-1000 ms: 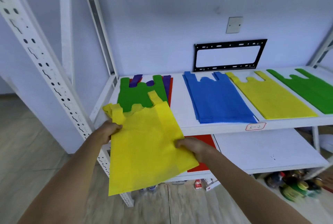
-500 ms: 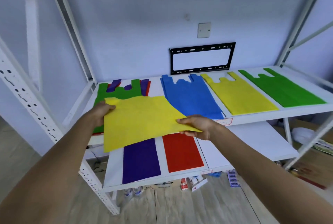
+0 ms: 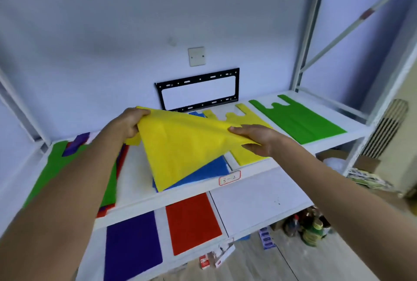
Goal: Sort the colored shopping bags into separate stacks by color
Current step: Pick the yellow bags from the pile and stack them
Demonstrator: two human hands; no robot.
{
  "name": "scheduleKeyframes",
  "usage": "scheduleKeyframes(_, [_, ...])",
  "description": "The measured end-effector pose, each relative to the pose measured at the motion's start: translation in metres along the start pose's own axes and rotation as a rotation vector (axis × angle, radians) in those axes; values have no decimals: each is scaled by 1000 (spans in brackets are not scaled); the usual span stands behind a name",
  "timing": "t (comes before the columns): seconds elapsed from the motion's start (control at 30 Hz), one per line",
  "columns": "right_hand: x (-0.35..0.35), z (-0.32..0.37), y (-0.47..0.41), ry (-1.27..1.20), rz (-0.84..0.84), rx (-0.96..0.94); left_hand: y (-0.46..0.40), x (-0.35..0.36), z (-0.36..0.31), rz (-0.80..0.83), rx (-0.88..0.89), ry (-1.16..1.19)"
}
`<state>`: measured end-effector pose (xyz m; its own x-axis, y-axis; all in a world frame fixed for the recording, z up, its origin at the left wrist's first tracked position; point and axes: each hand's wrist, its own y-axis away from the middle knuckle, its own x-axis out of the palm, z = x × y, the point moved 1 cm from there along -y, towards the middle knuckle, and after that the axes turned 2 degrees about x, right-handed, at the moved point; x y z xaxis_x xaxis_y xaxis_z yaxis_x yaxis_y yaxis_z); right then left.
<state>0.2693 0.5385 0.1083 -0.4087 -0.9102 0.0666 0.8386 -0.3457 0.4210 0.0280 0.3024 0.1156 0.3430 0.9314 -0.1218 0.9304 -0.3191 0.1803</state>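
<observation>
Risk: yellow bag [image 3: 180, 145], held over blue stack [image 3: 203, 172] by left hand [image 3: 126, 122] gripping far-left corner and right hand [image 3: 255, 138] pinching right edge, could drape crooked short of yellow stack [image 3: 246, 156] just right, or drag blue bags askew

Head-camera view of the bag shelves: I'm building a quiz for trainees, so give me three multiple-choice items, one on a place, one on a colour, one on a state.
1. Where does the green stack lie on the upper shelf?
A. right of the yellow stack
B. between blue and yellow
C. on the lower shelf

2. Which colours lie on the lower shelf?
A. blue and green
B. purple and red
C. yellow and red

3. How is the yellow bag held?
A. left hand only
B. lying flat, untouched
C. by both hands

Answers: 1 A, it is the rightmost stack. 2 B, the purple bag and red bag lie there. 3 C, the left hand and right hand each grip an edge.
</observation>
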Motion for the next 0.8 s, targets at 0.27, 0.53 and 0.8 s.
scheduleKeyframes(0.27, [-96,102,-87,-20,-23,-206,-94,114,-96,194,66,158])
scheduleKeyframes(0.53, [-181,135,-147,-122,-76,-494,-148,208,-136,209,372,264])
scheduleKeyframes(0.8, [-251,-6,-219,176,-137,-62,-188,288,61,76,-132,-22])
